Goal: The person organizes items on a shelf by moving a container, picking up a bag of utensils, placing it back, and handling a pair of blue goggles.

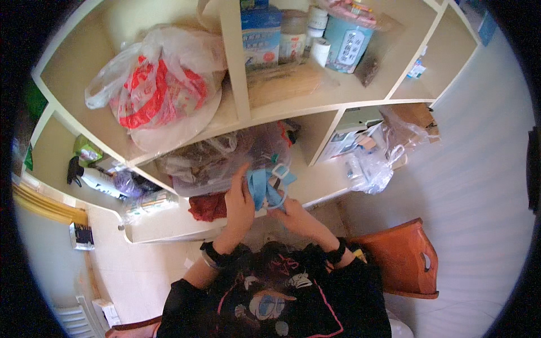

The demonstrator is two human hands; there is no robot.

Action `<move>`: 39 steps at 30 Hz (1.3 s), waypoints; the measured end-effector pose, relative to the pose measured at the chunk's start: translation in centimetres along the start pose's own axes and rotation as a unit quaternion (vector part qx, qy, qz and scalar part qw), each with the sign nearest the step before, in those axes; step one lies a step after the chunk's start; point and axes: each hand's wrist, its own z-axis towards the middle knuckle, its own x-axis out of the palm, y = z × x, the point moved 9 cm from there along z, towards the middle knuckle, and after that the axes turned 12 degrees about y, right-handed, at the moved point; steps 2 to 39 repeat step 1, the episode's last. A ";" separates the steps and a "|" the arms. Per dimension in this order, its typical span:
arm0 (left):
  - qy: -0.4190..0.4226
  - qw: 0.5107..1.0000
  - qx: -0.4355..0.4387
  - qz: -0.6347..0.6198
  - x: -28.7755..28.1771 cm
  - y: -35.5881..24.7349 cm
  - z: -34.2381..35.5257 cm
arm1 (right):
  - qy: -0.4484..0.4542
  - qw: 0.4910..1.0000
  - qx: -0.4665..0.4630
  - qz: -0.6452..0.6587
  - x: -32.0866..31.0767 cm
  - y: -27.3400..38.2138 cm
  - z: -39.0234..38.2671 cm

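A light blue belt (257, 188) with a white buckle (280, 171) is bunched in loops between my two hands, in front of the lower shelf. My left hand (240, 201) grips the loops from the left, its index finger stretched upward along them. From the right, my right hand (294, 216) is closed on the belt's lower part, below the buckle; some of its fingertips are hidden behind the loops. Just beyond the belt sits a clear plastic bin (208, 174) holding bagged things. Dark red cloth (207, 207) lies left of my left hand.
White shelving (234, 62) spans the far side, with a large plastic bag (163, 84) and a blue canister (346, 42) higher up. A spray bottle (96, 179) stands left. Clear plastic bags (369, 172) overhang the lower right shelf. A brown wooden chair (403, 259) is near right.
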 end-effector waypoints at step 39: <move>0.066 0.997 -0.017 0.035 1.0 0.9 0.1 | -0.018 0.989 -0.006 -0.145 -0.1 -0.2 0.1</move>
